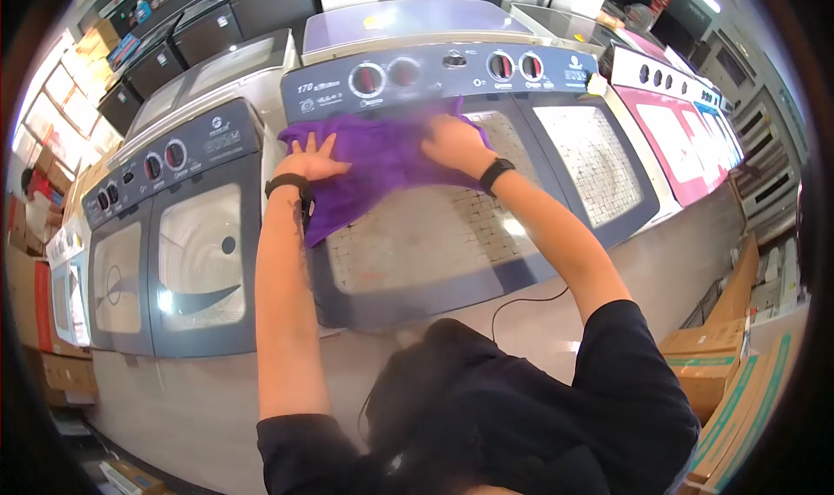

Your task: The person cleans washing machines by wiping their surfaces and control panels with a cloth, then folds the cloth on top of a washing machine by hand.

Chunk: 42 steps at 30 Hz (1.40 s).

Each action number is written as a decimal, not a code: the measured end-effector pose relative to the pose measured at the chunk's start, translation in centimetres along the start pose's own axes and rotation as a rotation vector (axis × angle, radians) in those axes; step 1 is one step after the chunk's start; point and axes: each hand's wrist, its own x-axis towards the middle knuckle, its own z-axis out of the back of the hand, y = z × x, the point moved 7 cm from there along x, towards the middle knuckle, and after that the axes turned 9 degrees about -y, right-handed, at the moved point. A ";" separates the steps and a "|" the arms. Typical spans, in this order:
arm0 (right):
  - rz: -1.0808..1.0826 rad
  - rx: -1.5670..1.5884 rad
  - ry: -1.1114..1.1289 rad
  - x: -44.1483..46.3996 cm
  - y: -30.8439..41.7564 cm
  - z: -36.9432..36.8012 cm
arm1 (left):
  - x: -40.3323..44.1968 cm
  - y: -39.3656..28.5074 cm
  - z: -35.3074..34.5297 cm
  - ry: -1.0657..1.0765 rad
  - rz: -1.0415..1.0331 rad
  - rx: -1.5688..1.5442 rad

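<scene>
A purple cloth (369,152) lies spread over the upper left part of a twin-tub washing machine's dark lid, just below its control panel (330,85). My left hand (314,159) rests on the cloth's left part with its fingers spread. At the cloth's right end is my right hand (456,145), blurred, with its fingers bent onto the fabric; whether they grip it is hard to make out. The panel bears several round knobs. Below the cloth the see-through lid window (417,243) shows, with a brick-like pattern along its edges.
Another twin-tub machine (195,226) stands at the left, a pink-lidded one (673,135) at the right. Cardboard boxes (708,356) stand at the lower right. A thin black cable (530,300) hangs by the machine's front edge. A person (39,191) is at the far left.
</scene>
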 end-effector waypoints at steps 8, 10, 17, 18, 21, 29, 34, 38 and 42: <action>-0.129 -0.190 -0.109 2.9 -1.2 -1.4 | 0.0 -0.5 0.3 0.058 0.088 0.015; -0.161 -0.192 -0.069 4.3 -2.2 -3.2 | -0.2 -0.7 0.8 0.045 0.070 0.011; -0.068 -0.130 -0.187 7.1 -2.4 -3.8 | 0.7 -0.6 1.5 -0.016 0.031 0.003; -0.040 -0.071 -0.194 6.8 -1.3 -2.5 | 1.0 -0.6 1.7 -0.018 0.034 0.017; 0.007 -0.003 -0.233 7.3 -2.1 -2.6 | 1.9 -0.5 1.4 0.045 0.050 0.025; 0.197 0.190 -0.397 9.2 -3.0 -0.7 | 2.0 -1.2 2.6 0.167 0.063 0.142; 0.266 0.103 -0.474 10.5 -3.3 -0.6 | 2.8 -0.7 1.8 0.145 0.066 0.103; 0.276 0.082 -0.557 11.2 -3.0 0.1 | 2.3 -0.5 1.5 0.117 0.034 0.024; 0.294 0.084 -0.621 11.6 -2.9 0.1 | 1.7 -0.8 1.5 0.086 0.033 0.010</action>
